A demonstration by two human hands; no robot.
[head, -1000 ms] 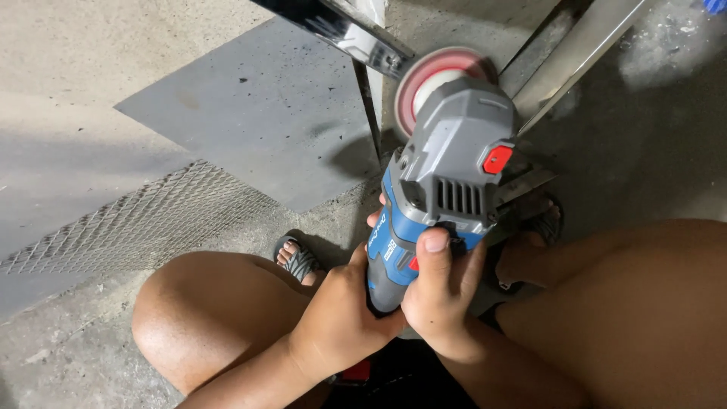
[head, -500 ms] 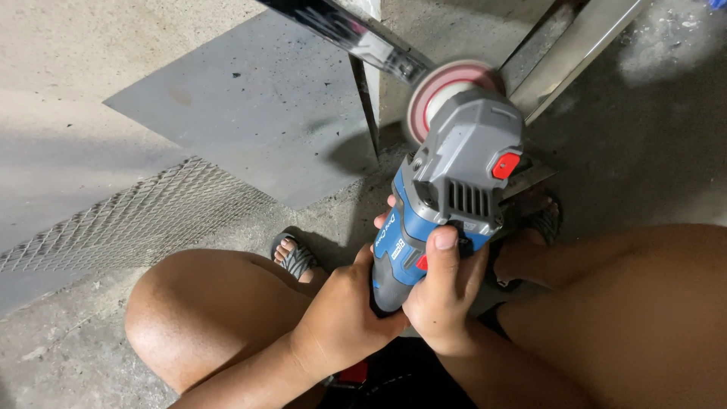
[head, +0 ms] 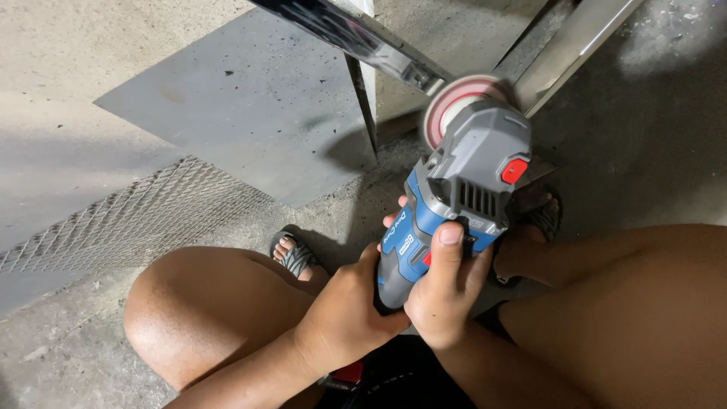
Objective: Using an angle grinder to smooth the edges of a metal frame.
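A blue and grey angle grinder (head: 454,198) with a red button points away from me. Its pinkish disc (head: 459,104) looks blurred and sits against the shiny metal bar (head: 363,39) where that bar meets a second, slanting bar (head: 569,51). My left hand (head: 350,310) wraps the lower end of the blue handle from the left. My right hand (head: 447,289) grips the handle from below, its thumb lying up along the grey housing. Both my bare knees frame the tool.
A flat grey metal sheet (head: 250,106) lies on the concrete floor at the left, with a strip of expanded metal mesh (head: 129,220) in front of it. My sandalled feet (head: 294,254) rest on the floor under the grinder. A thin dark upright post (head: 362,98) stands behind the disc.
The grinder and both hands have shifted a little to the right and away from me, so the disc now sits closer to the joint of the two bars.
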